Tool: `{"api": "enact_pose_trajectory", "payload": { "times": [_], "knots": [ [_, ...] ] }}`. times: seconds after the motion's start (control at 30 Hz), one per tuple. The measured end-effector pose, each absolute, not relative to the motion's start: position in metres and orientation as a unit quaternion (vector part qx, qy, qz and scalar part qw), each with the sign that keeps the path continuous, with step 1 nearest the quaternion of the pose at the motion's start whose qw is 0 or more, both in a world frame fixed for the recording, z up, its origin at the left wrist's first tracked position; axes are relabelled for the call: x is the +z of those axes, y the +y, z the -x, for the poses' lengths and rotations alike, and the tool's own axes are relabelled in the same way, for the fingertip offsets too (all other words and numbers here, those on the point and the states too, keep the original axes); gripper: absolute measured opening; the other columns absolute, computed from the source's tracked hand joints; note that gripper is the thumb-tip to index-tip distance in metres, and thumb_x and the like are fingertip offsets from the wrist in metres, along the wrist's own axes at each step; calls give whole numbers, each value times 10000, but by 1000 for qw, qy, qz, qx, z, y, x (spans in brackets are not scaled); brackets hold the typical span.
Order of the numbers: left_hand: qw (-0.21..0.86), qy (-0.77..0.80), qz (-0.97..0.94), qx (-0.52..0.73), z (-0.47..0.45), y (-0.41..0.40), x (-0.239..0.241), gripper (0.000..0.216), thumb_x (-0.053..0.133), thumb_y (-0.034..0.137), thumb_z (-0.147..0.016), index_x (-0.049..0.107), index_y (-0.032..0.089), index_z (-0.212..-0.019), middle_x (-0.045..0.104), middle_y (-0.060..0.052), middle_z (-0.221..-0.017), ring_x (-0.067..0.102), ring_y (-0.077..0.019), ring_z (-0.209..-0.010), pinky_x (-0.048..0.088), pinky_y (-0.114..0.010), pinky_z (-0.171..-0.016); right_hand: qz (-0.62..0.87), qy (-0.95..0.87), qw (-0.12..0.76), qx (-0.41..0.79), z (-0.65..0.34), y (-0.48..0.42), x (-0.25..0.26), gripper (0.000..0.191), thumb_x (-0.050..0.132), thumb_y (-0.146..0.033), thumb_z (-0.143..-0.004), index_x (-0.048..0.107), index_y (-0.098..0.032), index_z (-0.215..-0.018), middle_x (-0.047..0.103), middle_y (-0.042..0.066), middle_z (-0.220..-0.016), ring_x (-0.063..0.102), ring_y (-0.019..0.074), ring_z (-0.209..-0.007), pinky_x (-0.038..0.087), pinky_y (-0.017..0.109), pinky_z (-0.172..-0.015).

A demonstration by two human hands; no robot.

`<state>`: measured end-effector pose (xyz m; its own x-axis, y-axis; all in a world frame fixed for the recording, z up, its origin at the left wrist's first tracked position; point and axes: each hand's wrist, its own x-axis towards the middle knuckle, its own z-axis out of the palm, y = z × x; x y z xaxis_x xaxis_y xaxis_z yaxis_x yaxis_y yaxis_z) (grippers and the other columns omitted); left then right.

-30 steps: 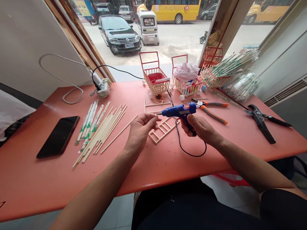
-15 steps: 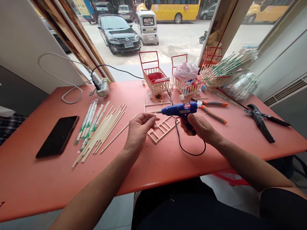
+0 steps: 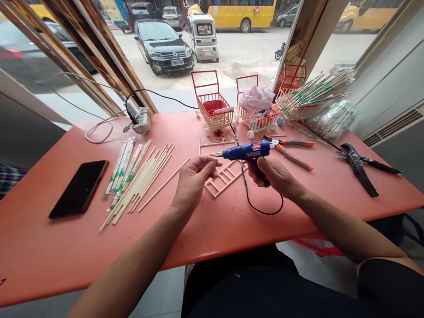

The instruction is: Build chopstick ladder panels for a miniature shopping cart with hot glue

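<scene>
My right hand [image 3: 270, 172] is wrapped round the grip of a blue hot glue gun [image 3: 243, 152], whose nozzle points left. Just under the nozzle tip, my left hand [image 3: 195, 176] pinches something small and pale; most of it is hidden by the fingers, and I cannot make out its kind. Beneath the hands lies a flat ladder-like frame of wooden sticks [image 3: 217, 193], partly covered by the left fingers. Behind it is another stick frame [image 3: 217, 144], partly hidden by the glue gun.
Loose chopsticks [image 3: 142, 185], wrapped chopsticks [image 3: 121, 165] and a phone [image 3: 79, 189] lie left. Pliers [image 3: 294, 154] and a black cutting tool [image 3: 359, 165] lie right. Small stick carts [image 3: 217, 106] stand at the back. A power strip [image 3: 142, 121] feeds the cord.
The hands and the glue gun hold nearly the same position, the nozzle still close to the left fingertips. Outside the window at left, a dark car has come into view.
</scene>
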<state>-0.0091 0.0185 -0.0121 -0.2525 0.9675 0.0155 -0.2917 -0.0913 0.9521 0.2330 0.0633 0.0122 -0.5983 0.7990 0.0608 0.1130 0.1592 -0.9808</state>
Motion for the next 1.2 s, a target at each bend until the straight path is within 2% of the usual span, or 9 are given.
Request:
{"api": "enact_pose_trajectory", "payload": {
  "times": [0.27, 0.47, 0.73, 0.87, 0.97, 1.07, 1.2],
  "knots": [
    [512, 449, -337, 650, 9, 21, -15, 524, 1137, 540, -599, 830, 183, -832, 851, -77, -881, 638, -106, -650, 570, -252, -665, 322, -702, 305, 557, -236, 63, 13, 777, 508, -958, -1045, 590, -208, -857, 558, -2, -687, 456, 113, -563, 341, 278, -527],
    [524, 447, -338, 642, 7, 20, -12, 553, 1148, 563, -570, 845, 178, -826, 850, -65, -844, 648, -93, -638, 554, -218, -649, 330, -694, 309, 561, -235, 64, 11, 810, 532, -1004, -994, 600, -204, -892, 548, -6, -686, 446, 114, -551, 329, 277, -518],
    [512, 450, -330, 653, 8, 20, -12, 484, 1131, 479, -591, 826, 181, -820, 843, -49, -842, 641, -94, -622, 566, -230, -645, 302, -720, 297, 550, -234, 64, 13, 769, 496, -948, -1056, 593, -211, -863, 556, -6, -672, 469, 122, -553, 348, 287, -518],
    [500, 471, -357, 633, 11, 20, -15, 407, 1090, 429, -634, 830, 172, -814, 828, -46, -819, 592, -84, -581, 510, -226, -593, 265, -735, 306, 544, -235, 62, 15, 761, 461, -927, -1085, 594, -208, -877, 556, -1, -689, 476, 128, -580, 338, 295, -542],
    [480, 485, -372, 629, 14, 22, -16, 384, 1077, 413, -654, 832, 161, -810, 809, -46, -801, 566, -74, -588, 460, -211, -576, 273, -722, 341, 536, -235, 63, 13, 772, 511, -944, -1056, 641, -189, -962, 575, 3, -724, 497, 136, -607, 357, 299, -561],
    [481, 479, -344, 649, 19, 26, -16, 471, 1118, 459, -583, 823, 165, -801, 812, -53, -811, 583, -80, -619, 461, -209, -586, 291, -726, 360, 508, -235, 64, 9, 780, 558, -950, -1032, 670, -178, -1026, 610, 13, -755, 526, 145, -623, 387, 304, -580],
    [503, 469, -293, 665, 22, 32, -17, 628, 1174, 541, -417, 805, 178, -772, 808, -47, -783, 588, -87, -612, 471, -217, -585, 288, -763, 348, 463, -236, 66, 5, 781, 530, -951, -1042, 672, -185, -985, 645, 30, -764, 542, 148, -628, 390, 306, -587]
  ]
}}
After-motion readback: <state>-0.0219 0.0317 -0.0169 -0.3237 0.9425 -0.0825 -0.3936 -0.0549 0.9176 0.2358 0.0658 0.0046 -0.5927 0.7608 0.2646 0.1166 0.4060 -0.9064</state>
